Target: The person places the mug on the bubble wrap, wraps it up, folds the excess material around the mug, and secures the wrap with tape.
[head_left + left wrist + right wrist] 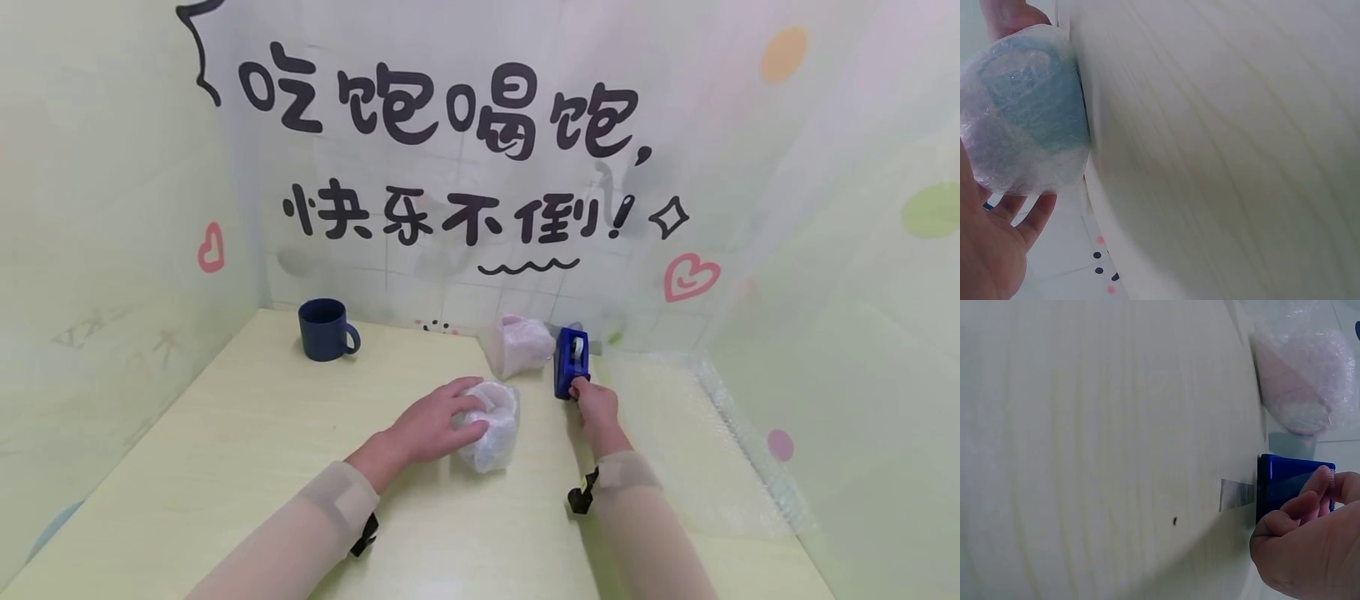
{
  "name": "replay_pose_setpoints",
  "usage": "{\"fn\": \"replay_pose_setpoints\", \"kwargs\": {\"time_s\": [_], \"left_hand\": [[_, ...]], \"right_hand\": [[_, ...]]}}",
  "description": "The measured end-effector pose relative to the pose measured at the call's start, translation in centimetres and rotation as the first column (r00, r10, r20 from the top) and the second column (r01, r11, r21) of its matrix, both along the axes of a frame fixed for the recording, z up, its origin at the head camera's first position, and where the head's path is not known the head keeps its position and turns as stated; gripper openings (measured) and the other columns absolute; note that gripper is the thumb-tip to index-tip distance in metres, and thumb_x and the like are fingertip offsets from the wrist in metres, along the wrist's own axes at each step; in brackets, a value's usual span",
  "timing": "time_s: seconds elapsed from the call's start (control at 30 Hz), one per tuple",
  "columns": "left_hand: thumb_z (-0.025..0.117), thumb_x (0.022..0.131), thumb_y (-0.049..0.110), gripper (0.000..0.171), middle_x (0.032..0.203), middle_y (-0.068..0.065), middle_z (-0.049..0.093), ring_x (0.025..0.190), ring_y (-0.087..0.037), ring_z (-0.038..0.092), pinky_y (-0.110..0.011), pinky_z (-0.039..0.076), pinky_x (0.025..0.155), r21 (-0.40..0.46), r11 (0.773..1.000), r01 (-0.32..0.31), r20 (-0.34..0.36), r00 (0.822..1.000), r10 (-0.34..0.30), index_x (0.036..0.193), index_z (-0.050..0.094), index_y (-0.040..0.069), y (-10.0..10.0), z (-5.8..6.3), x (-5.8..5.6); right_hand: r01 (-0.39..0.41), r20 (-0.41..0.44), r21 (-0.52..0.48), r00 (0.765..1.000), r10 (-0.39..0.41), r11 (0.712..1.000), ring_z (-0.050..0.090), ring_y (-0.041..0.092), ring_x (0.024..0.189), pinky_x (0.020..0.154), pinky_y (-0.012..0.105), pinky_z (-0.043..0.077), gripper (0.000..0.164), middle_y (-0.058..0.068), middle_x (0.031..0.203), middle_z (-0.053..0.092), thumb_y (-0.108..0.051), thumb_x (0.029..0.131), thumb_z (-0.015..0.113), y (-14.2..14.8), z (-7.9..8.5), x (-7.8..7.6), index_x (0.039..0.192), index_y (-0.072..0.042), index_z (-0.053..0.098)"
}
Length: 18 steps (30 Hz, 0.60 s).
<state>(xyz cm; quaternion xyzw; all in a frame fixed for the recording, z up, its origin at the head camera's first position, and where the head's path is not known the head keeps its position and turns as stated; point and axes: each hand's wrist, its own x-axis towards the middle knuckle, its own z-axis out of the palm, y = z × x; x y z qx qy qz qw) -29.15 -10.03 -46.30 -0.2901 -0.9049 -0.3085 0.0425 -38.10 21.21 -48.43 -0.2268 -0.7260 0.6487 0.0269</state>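
A light blue mug [1038, 94] wrapped in bubble wrap stands on the table; in the head view it is a whitish bundle [492, 429]. My left hand [435, 421] holds it from the left, its fingers and thumb spread around the wrap. Farther right, my right hand [597, 408] is at the near end of a blue tape dispenser [572, 362]. In the right wrist view its curled fingers [1317, 481] grip at the dispenser's toothed edge; any tape between them is hidden.
A second bubble-wrapped bundle, pinkish inside [523, 343], sits left of the dispenser near the back wall. A dark blue mug [324, 331] stands at the back left. Sheets of bubble wrap [697, 450] lie along the right side. A short strip of tape [1236, 495] shows near the dispenser.
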Motion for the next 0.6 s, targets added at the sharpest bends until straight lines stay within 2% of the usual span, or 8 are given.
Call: {"fn": "replay_pose_setpoints", "kwargs": {"time_s": [0.1, 0.17, 0.27, 0.37, 0.43, 0.47, 0.6], "left_hand": [[0.062, 0.105, 0.044, 0.047, 0.171, -0.015, 0.047, 0.154, -0.042, 0.05, -0.059, 0.045, 0.125, 0.0, 1.0, -0.003, -0.005, 1.0, 0.003, 0.134, 0.076, 0.009, 0.1, -0.2, 0.1], [0.062, 0.105, 0.044, 0.046, 0.171, -0.015, 0.047, 0.154, -0.042, 0.05, -0.059, 0.045, 0.125, 0.002, 1.0, -0.004, -0.003, 1.0, 0.004, 0.133, 0.076, 0.009, 0.3, 0.0, 0.0], [0.062, 0.105, 0.045, 0.047, 0.173, -0.014, 0.045, 0.155, -0.042, 0.049, -0.06, 0.044, 0.126, 0.0, 1.0, 0.0, 0.025, 1.0, 0.0, 0.135, 0.076, 0.01, 0.5, 0.0, 0.0], [0.063, 0.105, 0.044, 0.046, 0.172, -0.014, 0.046, 0.155, -0.042, 0.049, -0.06, 0.044, 0.125, -0.003, 1.0, -0.006, 0.034, 0.999, 0.006, 0.134, 0.076, 0.01, 0.5, 0.0, 0.1], [0.063, 0.105, 0.044, 0.045, 0.172, -0.014, 0.047, 0.155, -0.042, 0.049, -0.06, 0.045, 0.125, -0.004, 1.0, -0.007, 0.026, 1.0, 0.007, 0.133, 0.076, 0.011, 0.4, 0.0, 0.1], [0.064, 0.105, 0.043, 0.045, 0.171, -0.014, 0.047, 0.155, -0.042, 0.05, -0.06, 0.045, 0.125, -0.001, 1.0, -0.007, 0.019, 1.0, 0.007, 0.133, 0.077, 0.011, 0.4, 0.0, 0.0], [0.063, 0.106, 0.045, 0.045, 0.172, -0.012, 0.046, 0.156, -0.04, 0.049, -0.06, 0.044, 0.126, 0.003, 1.0, -0.013, 0.015, 1.0, 0.013, 0.133, 0.077, 0.012, 0.2, -0.1, 0.0]], "right_hand": [[-0.006, -0.016, 0.015, 1.0, 0.006, 1.0, 0.035, 0.009, 0.052, 0.052, 0.025, 0.033, 0.023, -0.004, 0.073, 0.061, -0.019, 0.1, 0.063, 0.0, -0.2, 0.1, 0.107, 0.0, 0.072], [-0.019, -0.021, 0.097, 1.0, 0.021, 0.995, 0.042, 0.011, 0.058, 0.056, 0.026, 0.036, 0.024, 0.001, 0.079, 0.063, -0.018, 0.099, 0.063, 0.2, -0.2, 0.0, 0.106, 0.003, 0.072], [-0.06, 0.025, 0.277, 0.998, 0.056, 0.959, 0.056, 0.02, 0.078, 0.069, 0.028, 0.044, 0.029, 0.013, 0.098, 0.07, -0.019, 0.101, 0.063, 0.5, -0.5, 0.1, 0.111, 0.006, 0.073], [-0.112, 0.072, 0.357, 0.993, 0.092, 0.928, 0.062, 0.028, 0.101, 0.083, 0.032, 0.049, 0.034, 0.025, 0.123, 0.071, -0.018, 0.104, 0.061, 0.5, -1.0, 0.0, 0.12, 0.01, 0.071], [-0.119, 0.072, 0.293, 0.992, 0.102, 0.949, 0.061, 0.03, 0.106, 0.086, 0.033, 0.049, 0.036, 0.028, 0.132, 0.068, -0.016, 0.104, 0.061, 0.4, -0.9, -0.1, 0.125, 0.012, 0.069], [-0.118, 0.072, 0.257, 0.992, 0.103, 0.959, 0.061, 0.029, 0.104, 0.084, 0.033, 0.049, 0.036, 0.028, 0.131, 0.069, -0.015, 0.104, 0.061, 0.5, -0.7, -0.1, 0.127, 0.012, 0.069], [-0.142, 0.028, 0.173, 0.99, 0.14, 0.975, 0.057, 0.017, 0.084, 0.069, 0.028, 0.044, 0.034, 0.009, 0.106, 0.071, -0.02, 0.106, 0.066, 0.5, 0.8, 0.5, 0.128, 0.005, 0.07]]}}
